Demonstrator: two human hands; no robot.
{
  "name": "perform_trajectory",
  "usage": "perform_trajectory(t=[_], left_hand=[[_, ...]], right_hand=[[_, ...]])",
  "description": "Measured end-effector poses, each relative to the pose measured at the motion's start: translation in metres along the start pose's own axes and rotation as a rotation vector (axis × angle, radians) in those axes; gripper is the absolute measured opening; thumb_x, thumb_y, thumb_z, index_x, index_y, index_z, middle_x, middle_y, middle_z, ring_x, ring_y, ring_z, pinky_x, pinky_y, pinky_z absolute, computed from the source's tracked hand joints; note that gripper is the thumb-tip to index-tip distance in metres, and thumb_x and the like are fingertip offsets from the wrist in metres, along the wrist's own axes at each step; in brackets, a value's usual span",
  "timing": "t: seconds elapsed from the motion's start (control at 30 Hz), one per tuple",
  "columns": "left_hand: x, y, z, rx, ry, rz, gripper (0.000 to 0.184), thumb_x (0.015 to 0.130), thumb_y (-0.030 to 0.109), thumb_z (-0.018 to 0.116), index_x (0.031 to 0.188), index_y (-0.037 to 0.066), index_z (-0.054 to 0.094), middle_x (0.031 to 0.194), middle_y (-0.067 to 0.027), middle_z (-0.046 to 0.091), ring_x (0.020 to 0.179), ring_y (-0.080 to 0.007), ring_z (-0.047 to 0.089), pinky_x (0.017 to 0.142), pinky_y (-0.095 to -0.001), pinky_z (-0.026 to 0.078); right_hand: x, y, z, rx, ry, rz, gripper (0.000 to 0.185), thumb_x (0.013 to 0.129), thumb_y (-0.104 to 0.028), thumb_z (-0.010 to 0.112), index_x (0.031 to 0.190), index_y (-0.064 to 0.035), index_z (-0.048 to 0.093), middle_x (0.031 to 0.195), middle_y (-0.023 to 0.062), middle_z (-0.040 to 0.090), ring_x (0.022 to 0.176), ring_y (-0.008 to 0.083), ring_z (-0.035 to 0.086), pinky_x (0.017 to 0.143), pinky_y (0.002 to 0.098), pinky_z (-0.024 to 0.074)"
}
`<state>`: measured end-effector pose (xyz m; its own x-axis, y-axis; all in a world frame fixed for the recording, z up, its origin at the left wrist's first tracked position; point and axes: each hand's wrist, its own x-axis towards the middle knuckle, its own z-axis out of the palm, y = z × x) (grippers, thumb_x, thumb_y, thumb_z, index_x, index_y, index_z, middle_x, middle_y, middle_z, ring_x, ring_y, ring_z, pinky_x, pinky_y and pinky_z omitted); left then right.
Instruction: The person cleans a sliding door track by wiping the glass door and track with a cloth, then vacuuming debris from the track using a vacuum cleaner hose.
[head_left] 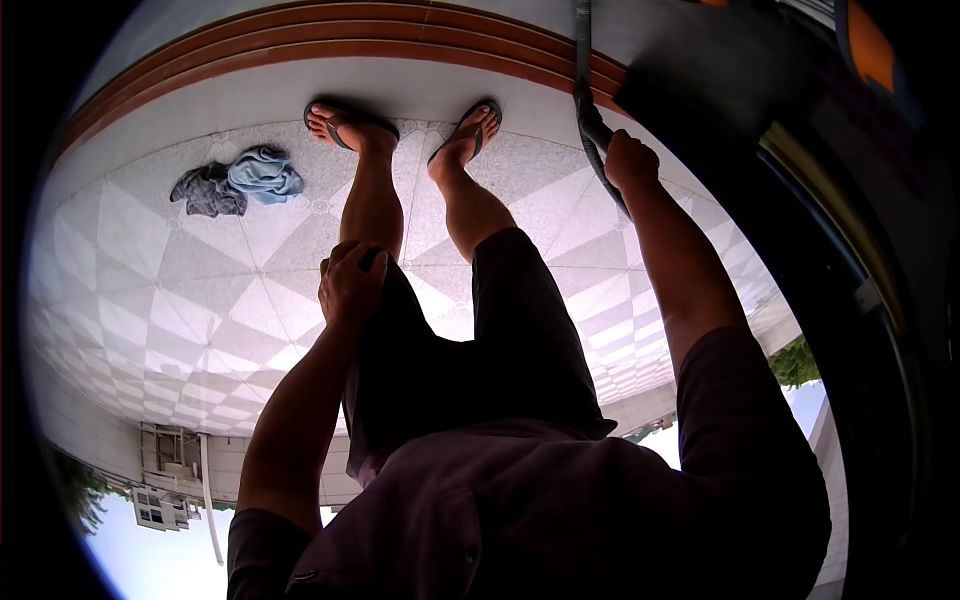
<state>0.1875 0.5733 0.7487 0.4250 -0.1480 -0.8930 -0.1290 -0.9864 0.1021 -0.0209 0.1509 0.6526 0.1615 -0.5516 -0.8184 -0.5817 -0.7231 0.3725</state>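
Observation:
My right hand (631, 160) is closed round a long black hose (590, 120), which runs up past the steps and down beside my fingers. My left hand (352, 283) rests on my left knee at the hem of the dark shorts (385, 335), fingers spread over it, with no held object visible. On the tiled floor to the left lie two crumpled cloths, a light blue cloth (265, 175) and a dark grey cloth (210, 190), touching each other. Black flip-flops (345, 125) are on my feet. The hose's lower end is not clearly visible.
Red-brown edged steps (350, 40) curve across the top, in front of my feet. Patterned tile floor (220, 320) spreads around my legs. A large dark structure with a yellowish strip (830, 195) stands close on the right. An orange piece (870, 45) shows at the upper right.

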Motion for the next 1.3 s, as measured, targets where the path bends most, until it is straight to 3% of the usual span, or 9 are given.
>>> perform_trajectory(t=[0.07, 0.2, 0.57, 0.7, 0.8, 1.07, 1.13, 1.3], left_hand=[[-0.001, 0.002, 0.001, 0.018, 0.003, -0.003, 0.043, 0.09, 0.042, 0.072, 0.124, 0.015, 0.075, 0.14, -0.0031, 0.063, 0.129, -0.0325, 0.056, 0.11, -0.0463, 0.047], [-0.002, 0.005, 0.002, 0.036, 0.001, 0.005, 0.042, 0.09, 0.042, 0.072, 0.123, 0.016, 0.075, 0.139, -0.0037, 0.063, 0.128, -0.0326, 0.056, 0.11, -0.0461, 0.047], [0.0, 0.011, 0.008, 0.058, -0.012, 0.003, 0.043, 0.09, 0.043, 0.07, 0.123, 0.016, 0.076, 0.141, -0.0051, 0.062, 0.129, -0.0328, 0.056, 0.11, -0.0456, 0.046], [0.003, 0.008, 0.009, 0.087, -0.005, 0.018, 0.045, 0.09, 0.044, 0.07, 0.124, 0.016, 0.075, 0.141, -0.0059, 0.062, 0.129, -0.0327, 0.056, 0.111, -0.0457, 0.046], [0.004, 0.009, 0.008, 0.098, -0.008, 0.021, 0.045, 0.09, 0.045, 0.07, 0.124, 0.016, 0.075, 0.14, -0.0063, 0.062, 0.129, -0.0329, 0.056, 0.111, -0.0457, 0.046], [0.004, 0.01, 0.004, 0.09, -0.027, 0.029, 0.041, 0.091, 0.043, 0.07, 0.123, 0.017, 0.075, 0.139, -0.0061, 0.063, 0.128, -0.0327, 0.056, 0.11, -0.0457, 0.047], [0.003, 0.01, 0.004, 0.102, -0.018, 0.032, 0.04, 0.091, 0.042, 0.071, 0.122, 0.018, 0.076, 0.139, -0.0053, 0.063, 0.128, -0.0325, 0.056, 0.11, -0.0455, 0.047], [0.004, 0.012, 0.004, 0.115, -0.011, 0.043, 0.039, 0.091, 0.042, 0.071, 0.121, 0.018, 0.076, 0.139, -0.0035, 0.063, 0.127, -0.032, 0.057, 0.11, -0.0452, 0.047]], right_hand=[[-0.003, 0.001, -0.007, -0.023, -0.037, -0.061, 0.027, 0.101, -0.016, 0.058, 0.123, -0.0017, 0.061, 0.114, 0.0225, 0.074, 0.103, 0.036, 0.075, 0.086, 0.0474, 0.061], [-0.008, -0.008, 0.002, 0.007, 0.09, -0.173, 0.025, 0.099, -0.015, 0.061, 0.12, -0.002, 0.061, 0.111, 0.0204, 0.073, 0.1, 0.0351, 0.075, 0.086, 0.0473, 0.0608], [-0.008, -0.02, 0.003, 0.106, -0.007, -0.154, 0.027, 0.098, -0.013, 0.063, 0.121, -0.0015, 0.062, 0.114, 0.0208, 0.073, 0.107, 0.0355, 0.073, 0.091, 0.0467, 0.0592], [-0.001, -0.023, 0.022, 0.178, 0.052, -0.198, 0.028, 0.094, -0.018, 0.068, 0.115, -0.0022, 0.059, 0.106, 0.0206, 0.072, 0.098, 0.0372, 0.073, 0.087, 0.0479, 0.0587], [-0.013, -0.033, 0.011, 0.181, 0.025, -0.174, 0.027, 0.095, -0.013, 0.065, 0.12, -0.0013, 0.061, 0.109, 0.0201, 0.074, 0.102, 0.037, 0.074, 0.09, 0.0486, 0.0593], [-0.003, 0.001, 0.017, 0.118, 0.022, -0.051, 0.025, 0.098, -0.018, 0.062, 0.118, -0.0037, 0.061, 0.107, 0.0191, 0.075, 0.1, 0.0354, 0.075, 0.087, 0.0489, 0.0597], [0.005, 0.015, 0.016, 0.106, -0.012, -0.031, 0.031, 0.094, -0.02, 0.068, 0.119, -0.0058, 0.057, 0.108, 0.0186, 0.074, 0.101, 0.0353, 0.074, 0.088, 0.0478, 0.0588], [0.005, 0.012, 0.01, 0.108, -0.018, -0.025, 0.029, 0.095, -0.02, 0.068, 0.119, -0.0059, 0.059, 0.108, 0.0175, 0.074, 0.101, 0.0345, 0.075, 0.088, 0.0475, 0.0589]])
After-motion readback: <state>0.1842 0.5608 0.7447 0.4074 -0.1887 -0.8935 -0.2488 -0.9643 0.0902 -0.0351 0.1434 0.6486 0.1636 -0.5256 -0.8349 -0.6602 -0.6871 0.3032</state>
